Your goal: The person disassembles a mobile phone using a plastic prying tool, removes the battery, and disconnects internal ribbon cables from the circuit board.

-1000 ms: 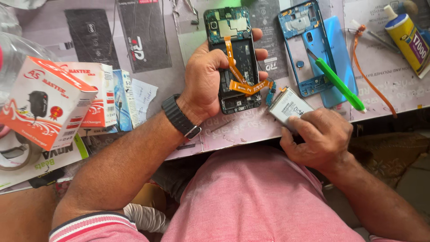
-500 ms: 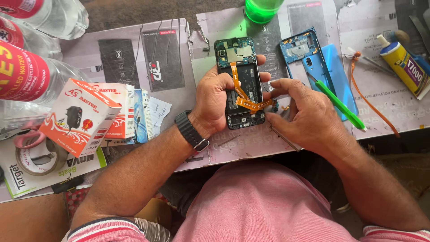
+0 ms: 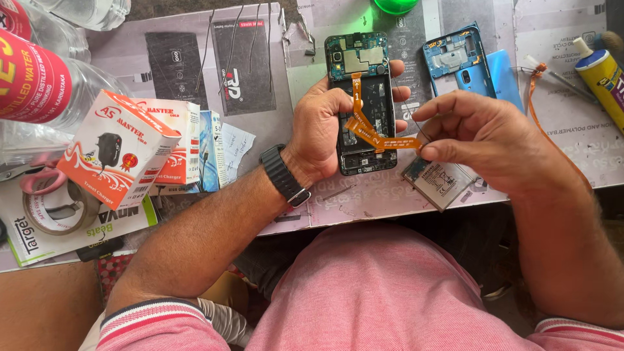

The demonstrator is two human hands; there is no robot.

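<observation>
Two phone frames [image 3: 364, 104] [image 3: 455, 55], one battery [image 3: 439, 182]

The opened phone [image 3: 364, 104] lies on the table [image 3: 279, 110] in the left hand [image 3: 322, 133], with the right hand [image 3: 484, 140] just to its right. A battery [image 3: 439, 182] rests under the right hand. The phone back cover [image 3: 465, 62] lies behind that hand, a glue tube [image 3: 601, 75] farther right. Charger boxes [image 3: 130, 149] sit well left, bottles [image 3: 45, 78] behind them.
</observation>
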